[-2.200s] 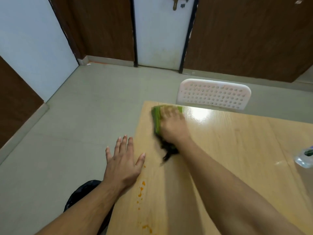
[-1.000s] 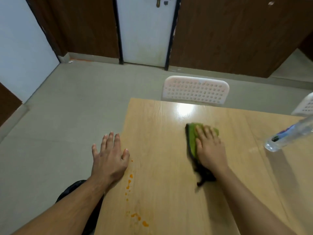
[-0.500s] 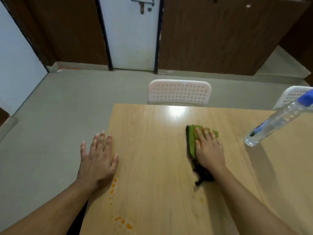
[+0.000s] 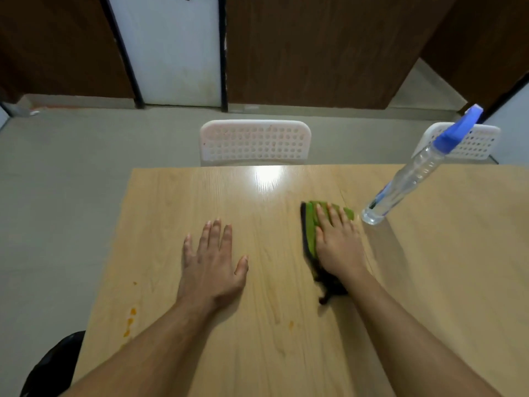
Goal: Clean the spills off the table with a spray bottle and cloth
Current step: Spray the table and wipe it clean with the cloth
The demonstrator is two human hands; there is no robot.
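Observation:
My right hand (image 4: 339, 245) presses flat, fingers straight, on a folded green cloth (image 4: 310, 222) with a dark edge, near the middle of the light wooden table (image 4: 200, 196). My left hand (image 4: 213, 263) rests flat and spread on the tabletop to the left of the cloth. A clear spray bottle (image 4: 412, 174) with a blue nozzle stands just right of the cloth. Orange spill spots (image 4: 130, 322) lie near the table's left edge, and a small orange spot (image 4: 291, 325) sits between my forearms.
A white perforated chair (image 4: 254, 141) stands at the table's far edge, and a second one (image 4: 469, 141) is behind the bottle. A grey floor (image 4: 71, 181) lies left of the table. Brown panels and a white door (image 4: 174, 50) form the back wall.
My left hand has moved from the table's left edge onto the tabletop. The cloth under my right hand went from the far left corner to the middle. My view has swung right.

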